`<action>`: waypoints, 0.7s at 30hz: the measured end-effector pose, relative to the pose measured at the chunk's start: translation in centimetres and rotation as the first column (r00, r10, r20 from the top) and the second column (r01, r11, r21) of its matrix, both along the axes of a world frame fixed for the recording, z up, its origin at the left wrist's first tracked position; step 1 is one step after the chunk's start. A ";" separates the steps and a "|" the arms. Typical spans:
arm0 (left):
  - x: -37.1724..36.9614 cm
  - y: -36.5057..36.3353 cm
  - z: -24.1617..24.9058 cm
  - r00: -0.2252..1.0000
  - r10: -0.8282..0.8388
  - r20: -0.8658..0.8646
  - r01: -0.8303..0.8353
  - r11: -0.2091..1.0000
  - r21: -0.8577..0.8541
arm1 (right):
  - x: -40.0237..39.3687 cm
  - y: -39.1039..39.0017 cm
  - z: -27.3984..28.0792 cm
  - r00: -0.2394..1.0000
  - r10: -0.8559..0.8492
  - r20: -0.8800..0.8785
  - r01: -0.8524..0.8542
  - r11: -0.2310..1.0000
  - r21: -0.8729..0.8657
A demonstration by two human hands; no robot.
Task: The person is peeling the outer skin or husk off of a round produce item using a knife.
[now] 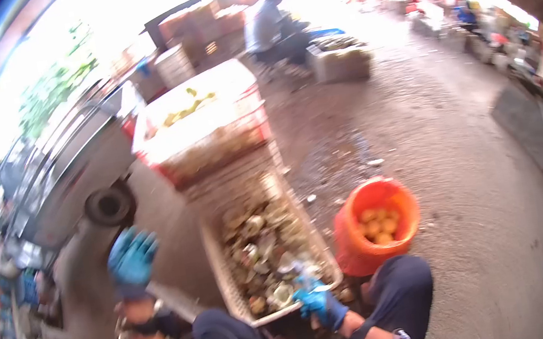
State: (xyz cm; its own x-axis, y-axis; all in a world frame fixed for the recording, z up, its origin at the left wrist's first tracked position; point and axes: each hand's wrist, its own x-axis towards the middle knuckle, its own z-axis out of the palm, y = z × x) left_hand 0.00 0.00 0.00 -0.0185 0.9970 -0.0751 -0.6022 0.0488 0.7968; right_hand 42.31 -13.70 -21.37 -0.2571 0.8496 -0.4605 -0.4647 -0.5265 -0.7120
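i have the left hand (133,255), in a blue glove, raised left of the long cream plastic crate (220,279) — its fingers loosely spread. my right hand (313,298), also blue-gloved, is at the crate's near right corner; blur keeps me from telling whether it pinches anything. the pale, rough shell-like pieces (264,251) lie heaped inside that crate, before my knees. just right of it stands a round orange plastic bucket (352,255) with yellow-orange round objects (379,225) inside.
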 end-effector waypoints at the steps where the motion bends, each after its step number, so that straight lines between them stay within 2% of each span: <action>1: 1.9 3.1 -1.9 0.997 -0.067 0.041 0.067 0.998 -0.001 | 1.8 0.2 -0.2 0.997 -0.067 0.041 0.067 0.998 -0.001; 2: 0.5 0.4 -2.5 0.998 0.061 -0.019 -0.062 0.997 -0.038 | 0.7 -0.6 -2.4 0.988 -0.141 -0.062 0.135 0.987 -0.088; 3: 0.0 -0.9 1.0 0.992 0.094 -0.085 -0.090 0.995 0.051 | 3.4 4.7 -1.2 0.979 -0.118 -0.167 0.115 0.993 -0.023; 4: -3.4 -3.5 0.4 0.985 0.148 -0.090 -0.146 0.989 0.026 | 2.5 4.8 -2.5 0.960 -0.122 -0.253 0.111 0.992 -0.057; 5: -5.7 -8.7 -0.8 0.972 0.199 -0.128 -0.205 0.978 -0.032 | 2.2 0.9 -3.5 0.937 -0.141 -0.321 0.092 0.982 -0.162; 8: -8.4 -15.5 -2.2 0.938 0.286 -0.195 -0.307 0.947 -0.092 | 1.0 -2.7 0.2 0.945 -0.076 -0.319 0.002 0.974 -0.227; 11: -8.6 -18.3 -5.6 0.931 0.320 -0.175 -0.343 0.932 -0.120 | 1.7 -2.9 4.7 0.982 0.129 -0.138 -0.144 0.984 -0.102; 12: -9.0 -19.4 -7.1 0.932 0.330 -0.151 -0.350 0.928 -0.131 | 2.9 -3.0 7.9 0.951 0.308 0.036 -0.300 0.944 -0.133; 13: -9.6 -21.0 -9.1 0.933 0.337 -0.123 -0.353 0.925 -0.143 | 2.8 -2.9 5.7 0.970 0.234 0.066 -0.235 0.972 0.007; 14: -10.7 -23.8 -11.4 0.933 0.348 -0.093 -0.359 0.919 -0.162 | 4.0 -2.5 5.9 0.805 0.306 0.508 -0.570 0.636 0.520; 15: -11.2 -26.8 -13.7 0.935 0.353 -0.047 -0.355 0.918 -0.174 | 5.2 -2.2 6.1 0.721 -0.163 0.674 -0.662 0.125 0.739; 16: -11.5 -29.9 -16.1 0.939 0.343 0.016 -0.335 0.926 -0.175 | 5.3 -2.2 7.0 0.726 -0.115 0.678 -0.652 0.201 0.731; 17: -11.4 -33.2 -18.3 0.938 0.337 0.084 -0.320 0.932 -0.171 | 5.2 -2.7 8.7 0.766 0.121 0.632 -0.608 0.457 0.649; 18: -11.1 -35.3 -20.0 0.929 0.348 0.127 -0.326 0.931 -0.165 | 5.7 -2.9 10.3 0.850 0.314 0.423 -0.493 0.756 0.430; 19: -10.5 -36.2 -21.4 0.918 0.373 0.135 -0.347 0.920 -0.184 | 5.9 -3.3 11.9 0.905 0.316 0.285 -0.386 0.892 0.237; 20: -9.3 -35.4 -20.9 0.866 0.493 0.077 -0.456 0.845 -0.281 | 6.2 -3.3 12.6 0.912 0.270 0.307 -0.335 0.925 0.181; 21: -8.1 -34.3 -20.3 0.802 0.597 0.005 -0.553 0.746 -0.370 | 5.6 -3.7 14.4 0.920 0.190 0.341 -0.273 0.938 0.212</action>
State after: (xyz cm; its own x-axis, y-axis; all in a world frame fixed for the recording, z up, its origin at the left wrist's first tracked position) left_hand -8.06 -34.33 -20.34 -0.5497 0.7112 -0.4382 -0.6888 -0.0892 0.7194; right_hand 47.94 -17.38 -6.98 -0.3395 0.8812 -0.3290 -0.0848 -0.3770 -0.9223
